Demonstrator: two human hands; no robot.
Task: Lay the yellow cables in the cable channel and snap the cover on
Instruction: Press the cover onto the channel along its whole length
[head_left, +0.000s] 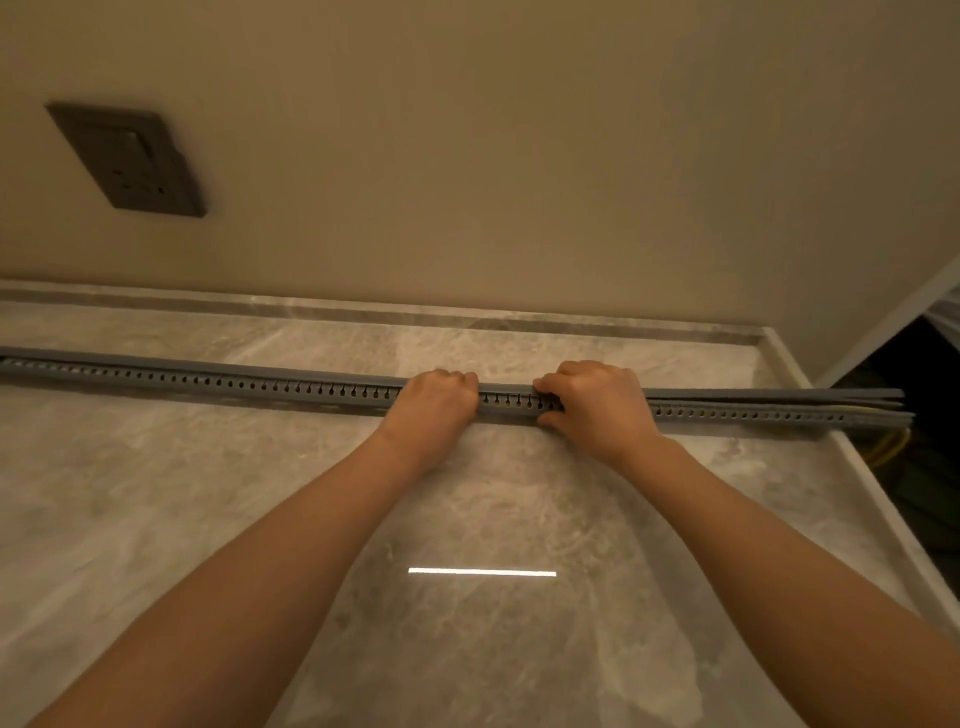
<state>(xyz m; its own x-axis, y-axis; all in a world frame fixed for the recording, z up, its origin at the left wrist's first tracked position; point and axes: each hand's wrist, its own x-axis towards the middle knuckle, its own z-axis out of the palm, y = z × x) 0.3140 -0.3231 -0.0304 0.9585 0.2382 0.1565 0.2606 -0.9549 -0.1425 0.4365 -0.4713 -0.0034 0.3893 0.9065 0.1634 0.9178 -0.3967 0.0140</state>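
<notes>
- The grey cable channel (208, 383) lies lengthwise across the marble desk (467, 509) from the left edge to past the desk's right edge, its slotted side wall facing near.
- The grey cover (311, 373) sits along its top. At the right end a gap shows between the cover and the channel.
- The yellow cables (878, 411) show in that gap, and a loop hangs below, off the desk's right edge.
- The left hand (436, 402) grips the channel right of its middle, fingers curled over the cover.
- The right hand (597, 405) grips just beside it to the right, fingers over the top and thumb against the near wall.
- A dark wall socket (130, 158) sits on the far wall, at left.
</notes>
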